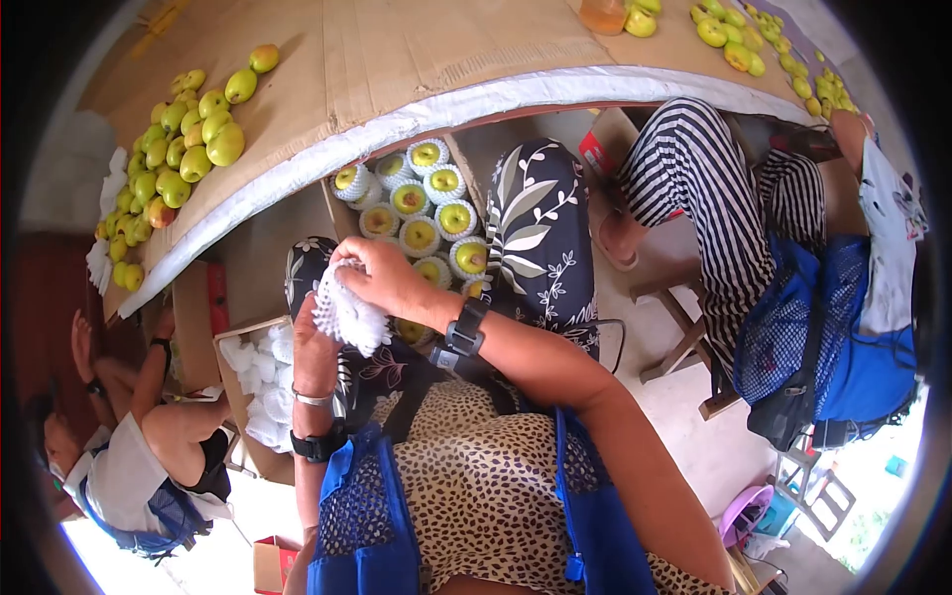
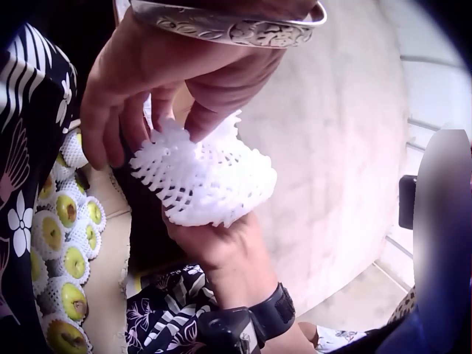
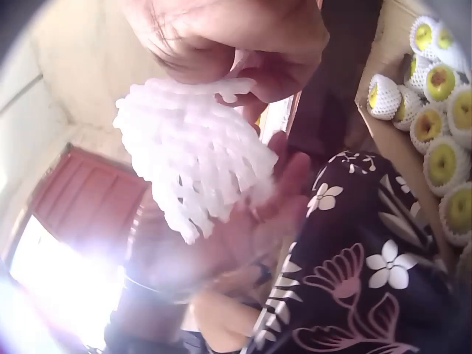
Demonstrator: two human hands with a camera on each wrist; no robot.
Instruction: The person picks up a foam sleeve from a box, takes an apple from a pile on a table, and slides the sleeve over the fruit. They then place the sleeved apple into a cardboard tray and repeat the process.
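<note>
One white foam-mesh sleeve (image 1: 352,315), left of centre in the head view, and two hands on it: right hand (image 1: 389,282) pinching its edge, left hand (image 1: 315,347) open against it, fingers relaxed. Only the right wrist view catches a red panelled door (image 3: 92,210), lower left. The sleeve's crinkled, frilly-edged.

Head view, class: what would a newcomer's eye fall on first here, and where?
Probably the white foam net at the person's hands, near the middle. Next might come the net-wrapped apples packed just beyond, beside the leaf-patterned trouser leg. The heap of loose yellow-green apples at upper left, on the cardboard-topped table, also stands out.
</note>
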